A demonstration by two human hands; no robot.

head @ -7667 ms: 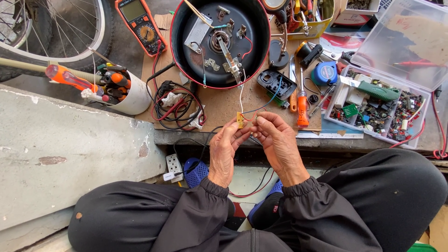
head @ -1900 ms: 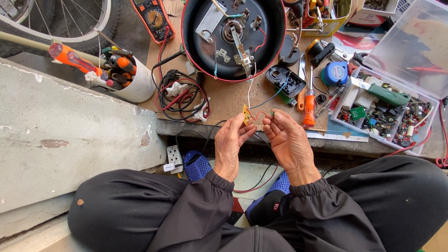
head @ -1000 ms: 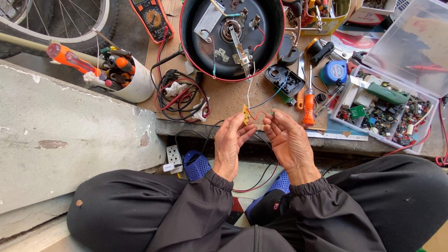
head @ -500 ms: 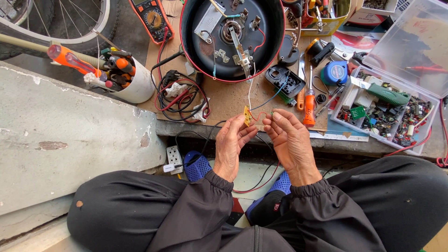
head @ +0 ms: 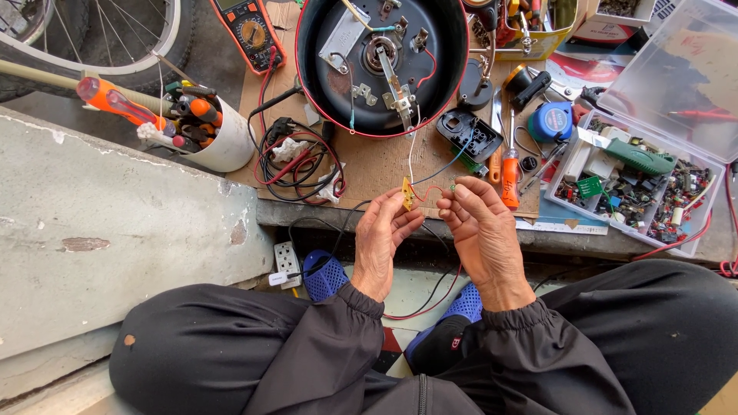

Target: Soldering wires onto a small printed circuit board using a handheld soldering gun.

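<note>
Little change since half a second ago: both hands sit at the same spot by the near edge of the cardboard sheet [head: 369, 165]; right fingers now curl a bit tighter around the wire.

Left hand [head: 387, 240]: fingertips pinch a small yellow board [head: 407, 193], held upright just above the cardboard's near edge. White lead runs from it up into the black round housing [head: 382, 65] at the far edge.

Right hand [head: 484, 234]: thumb and forefinger closed on a thin wire end with a small green tip [head: 453, 187], just beside the yellow board, not touching it. Red wire loops between the two hands.

Around it:
- multimeter [head: 250, 31] at the far left corner of the cardboard, its red and black leads [head: 296, 157] coiled near the left edge
- white cup of screwdrivers [head: 223, 134] just off the left edge
- orange-handled screwdriver [head: 510, 169] near the right edge, beside a black plastic cover [head: 470, 134]
- blue tape measure [head: 555, 121] and open clear parts box [head: 638, 180] to the right
- bicycle wheel [head: 115, 34] far left
</note>
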